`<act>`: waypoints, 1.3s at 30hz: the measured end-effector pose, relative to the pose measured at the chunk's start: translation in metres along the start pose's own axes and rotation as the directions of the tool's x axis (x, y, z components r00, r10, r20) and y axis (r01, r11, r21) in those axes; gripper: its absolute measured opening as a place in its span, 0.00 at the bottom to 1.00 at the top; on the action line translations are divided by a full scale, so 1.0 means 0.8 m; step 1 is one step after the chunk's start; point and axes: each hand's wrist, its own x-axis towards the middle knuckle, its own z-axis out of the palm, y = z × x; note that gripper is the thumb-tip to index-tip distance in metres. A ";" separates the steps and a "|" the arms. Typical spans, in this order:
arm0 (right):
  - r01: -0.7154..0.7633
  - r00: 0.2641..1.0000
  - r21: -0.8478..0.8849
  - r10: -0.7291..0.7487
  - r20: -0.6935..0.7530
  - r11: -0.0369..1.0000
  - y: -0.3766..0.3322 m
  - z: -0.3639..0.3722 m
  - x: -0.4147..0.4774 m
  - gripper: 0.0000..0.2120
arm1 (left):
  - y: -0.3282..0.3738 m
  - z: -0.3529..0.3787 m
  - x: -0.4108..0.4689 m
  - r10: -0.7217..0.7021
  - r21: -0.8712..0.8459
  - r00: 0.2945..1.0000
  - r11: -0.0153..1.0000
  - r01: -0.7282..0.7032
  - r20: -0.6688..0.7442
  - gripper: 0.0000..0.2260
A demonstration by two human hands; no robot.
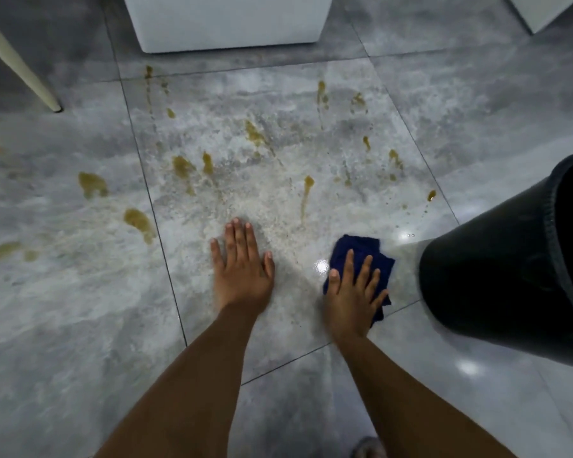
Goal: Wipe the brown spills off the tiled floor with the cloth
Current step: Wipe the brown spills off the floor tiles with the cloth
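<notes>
Nearest, the right hand (354, 300) lies flat with fingers spread, pressing the dark blue cloth (361, 259) onto the tiled floor (80, 325), not gripping it; the left hand (242, 269) rests palm-down and released on bare tile beside it, holding nothing; a black bucket (497, 279) stands just right of the cloth; farther out, brown spills (182, 166) dot the wet tile, apart from the cloth; beyond them, a white cabinet base (229, 24) and a slanted cream leg (20, 64).

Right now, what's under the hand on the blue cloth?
Under the right hand lies the blue cloth, flat on the tiled floor. Whether any brown spill is beneath the cloth cannot be seen.
</notes>
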 end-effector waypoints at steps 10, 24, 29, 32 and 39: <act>0.381 0.923 -0.024 -0.382 -0.052 0.924 -0.060 -0.008 0.079 0.25 | -0.001 0.003 0.001 0.002 -0.002 1.000 1.000 -0.002 -0.027 0.30; 0.435 0.900 0.006 -0.434 -0.041 0.900 -0.079 -0.019 0.132 0.25 | 0.005 -0.010 0.000 -0.043 0.016 0.998 0.999 0.042 0.051 0.28; 0.448 0.893 -0.021 -0.447 0.046 0.894 -0.098 -0.015 0.099 0.27 | 0.002 -0.007 0.000 -0.040 0.012 0.998 0.999 0.039 0.045 0.28; 0.538 0.843 -0.045 -0.535 0.062 0.842 -0.126 -0.028 0.144 0.25 | 0.003 -0.003 0.002 -0.043 0.020 0.999 0.999 0.043 0.026 0.28; 0.311 0.948 -0.036 -0.312 -0.054 0.950 -0.070 -0.041 0.177 0.26 | 0.011 -0.008 0.011 -0.082 -0.116 0.997 0.990 0.083 0.015 0.30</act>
